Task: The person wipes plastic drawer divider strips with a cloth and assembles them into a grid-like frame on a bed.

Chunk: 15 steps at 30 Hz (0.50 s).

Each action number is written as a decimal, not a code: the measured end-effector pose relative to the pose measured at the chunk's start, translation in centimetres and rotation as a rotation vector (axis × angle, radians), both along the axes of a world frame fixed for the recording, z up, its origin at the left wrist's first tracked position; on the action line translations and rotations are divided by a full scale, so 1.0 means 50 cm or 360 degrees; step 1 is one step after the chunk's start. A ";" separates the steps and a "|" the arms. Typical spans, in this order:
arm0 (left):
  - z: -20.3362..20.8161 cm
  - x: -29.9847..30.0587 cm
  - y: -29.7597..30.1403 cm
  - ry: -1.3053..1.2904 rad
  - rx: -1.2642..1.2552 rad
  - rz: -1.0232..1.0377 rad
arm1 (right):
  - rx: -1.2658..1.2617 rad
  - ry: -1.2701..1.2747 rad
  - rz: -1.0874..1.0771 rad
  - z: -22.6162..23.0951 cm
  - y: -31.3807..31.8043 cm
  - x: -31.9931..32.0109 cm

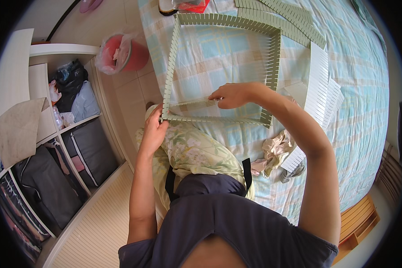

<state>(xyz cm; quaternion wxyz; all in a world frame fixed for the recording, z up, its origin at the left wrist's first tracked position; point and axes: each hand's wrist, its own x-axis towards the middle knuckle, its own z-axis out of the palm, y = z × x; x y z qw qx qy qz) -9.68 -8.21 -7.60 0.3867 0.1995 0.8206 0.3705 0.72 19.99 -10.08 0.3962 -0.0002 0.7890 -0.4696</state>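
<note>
A rectangular frame of pale green slotted divider strips (276, 67) lies on the bed, its near edge by my lap. My left hand (153, 131) is closed round the frame's near left corner, thumb and fingers on the strip ends. Inside the frame, a little beyond its near side, hovers my right hand (233, 95). Its fingers are curled in, with thumb and index finger close together. A thin pale line runs from these fingertips toward the left corner, but I cannot tell whether it is a strip or the sheet's pattern.
More green slotted strips (295, 24) lie beyond the frame, and white ones (317, 85) to its right. Crumpled cloths (276, 149) rest on the checked bedsheet (359, 111). On the left are a pink bin (136, 56) and an open cabinet (58, 134) with bags.
</note>
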 end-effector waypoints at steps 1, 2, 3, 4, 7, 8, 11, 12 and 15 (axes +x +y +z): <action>-0.004 -0.002 -0.003 0.0000 -0.0018 -0.0006 | 0.0070 0.0028 0.0004 0.007 -0.004 0.001; -0.006 -0.003 -0.005 0.0000 -0.0036 -0.0012 | 0.0099 0.0043 -0.0006 0.014 -0.007 0.004; -0.006 -0.003 -0.006 0.0008 -0.0041 -0.0017 | 0.0129 0.0057 -0.0015 0.021 -0.011 0.007; 0.000 -0.002 -0.003 0.0015 -0.0046 -0.0022 | 0.0159 0.0071 -0.0026 0.025 -0.013 0.008; 0.002 0.002 -0.004 0.0005 -0.0028 -0.0010 | 0.0169 0.0118 -0.0114 0.022 -0.009 0.015; 0.002 0.004 -0.005 -0.0003 -0.0017 0.0000 | 0.0173 0.0129 -0.0124 0.025 -0.008 0.015; 0.008 0.006 -0.002 0.0022 -0.0089 -0.0017 | 0.0204 0.0141 -0.0157 0.033 -0.002 0.016; 0.013 0.008 0.000 0.0015 -0.0106 -0.0016 | 0.0224 0.0131 -0.0168 0.030 0.001 0.016; 0.028 0.010 0.008 0.0006 -0.0136 -0.0018 | 0.0254 0.0125 -0.0183 0.031 0.008 0.014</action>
